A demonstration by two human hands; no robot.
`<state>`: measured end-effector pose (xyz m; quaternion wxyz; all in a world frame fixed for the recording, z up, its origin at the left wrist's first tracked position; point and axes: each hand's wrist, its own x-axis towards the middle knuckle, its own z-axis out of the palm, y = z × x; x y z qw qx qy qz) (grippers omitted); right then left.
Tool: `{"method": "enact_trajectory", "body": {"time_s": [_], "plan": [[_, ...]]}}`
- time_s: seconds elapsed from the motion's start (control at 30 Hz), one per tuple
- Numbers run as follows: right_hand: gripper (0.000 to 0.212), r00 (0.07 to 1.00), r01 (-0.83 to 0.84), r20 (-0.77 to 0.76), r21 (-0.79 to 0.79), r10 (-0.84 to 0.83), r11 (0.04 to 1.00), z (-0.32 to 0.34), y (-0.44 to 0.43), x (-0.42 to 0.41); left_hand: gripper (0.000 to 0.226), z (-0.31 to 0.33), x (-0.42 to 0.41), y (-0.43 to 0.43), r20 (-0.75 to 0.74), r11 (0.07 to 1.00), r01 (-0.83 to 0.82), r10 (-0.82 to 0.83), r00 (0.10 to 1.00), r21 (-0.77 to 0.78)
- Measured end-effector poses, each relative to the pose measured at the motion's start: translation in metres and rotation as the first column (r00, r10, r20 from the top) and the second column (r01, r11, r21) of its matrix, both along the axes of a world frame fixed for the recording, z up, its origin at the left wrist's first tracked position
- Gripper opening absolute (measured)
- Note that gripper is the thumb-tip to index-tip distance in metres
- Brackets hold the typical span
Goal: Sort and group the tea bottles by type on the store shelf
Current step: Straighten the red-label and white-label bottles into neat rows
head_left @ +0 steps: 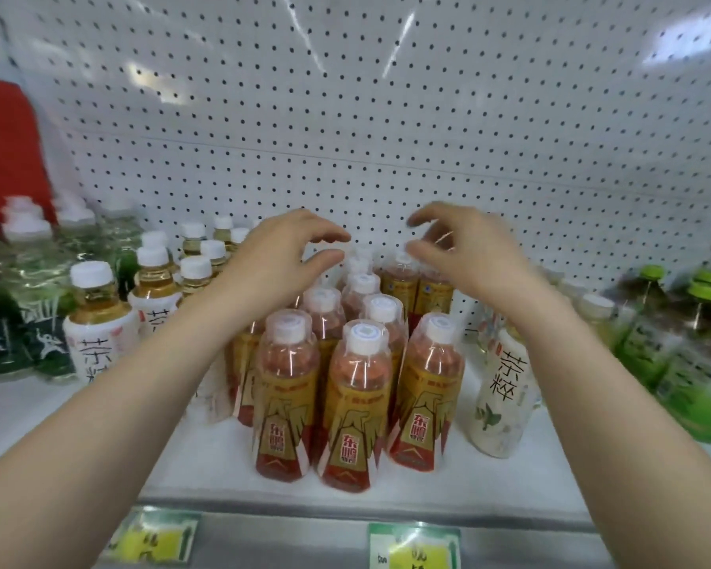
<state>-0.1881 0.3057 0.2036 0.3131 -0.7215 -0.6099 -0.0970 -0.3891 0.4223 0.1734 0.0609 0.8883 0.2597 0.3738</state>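
Observation:
Several red-and-gold labelled tea bottles (356,404) with white caps stand grouped in the middle of the white shelf (448,486). White-labelled tea bottles with amber liquid (97,322) stand to their left, and one white-labelled bottle (503,388) stands to their right. My left hand (280,256) hovers over the back of the red group, fingers loosely curved, holding nothing. My right hand (460,248) hovers opposite it, also with curved fingers and nothing in them. Both forearms reach in from the bottom corners and hide some bottles.
Dark green-labelled bottles (13,334) stand at the far left. Green-capped bottles (682,347) lean at the far right. A white pegboard wall (386,137) closes the back. Price tags (415,548) hang on the shelf's front edge.

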Motion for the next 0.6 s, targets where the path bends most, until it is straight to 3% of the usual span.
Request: {"method": "enact_trajectory", "body": {"time_s": [0.1,0.17,0.3,0.4,0.5,0.6], "plan": [[0.048,0.996,-0.063,0.025,-0.478,0.085,0.876,0.006,0.057,-0.011,0.034,0.015,0.022,0.030,-0.239,0.998,-0.063,0.055,0.970,-0.030],[0.056,0.990,-0.058,0.069,-0.609,0.126,0.791,-0.001,0.083,-0.012,0.036,0.018,0.035,0.049,-0.311,0.994,-0.077,0.048,0.949,-0.080],[0.056,0.969,0.004,0.194,-0.636,0.155,0.772,0.001,0.101,0.006,0.043,0.020,0.062,0.076,-0.473,0.975,-0.100,-0.007,0.881,-0.200],[0.042,0.983,0.026,0.148,-0.705,0.112,0.709,0.009,0.100,0.034,0.051,0.021,0.080,0.088,-0.569,0.962,-0.122,-0.040,0.821,-0.243],[0.031,0.991,0.032,0.112,-0.728,0.073,0.685,0.013,0.101,0.054,0.055,0.016,0.093,0.093,-0.606,0.945,-0.125,-0.089,0.790,-0.302],[0.041,0.985,0.084,0.166,-0.727,0.055,0.681,0.016,0.106,0.063,0.058,0.011,0.099,0.092,-0.596,0.927,-0.100,-0.147,0.789,-0.361]]}}
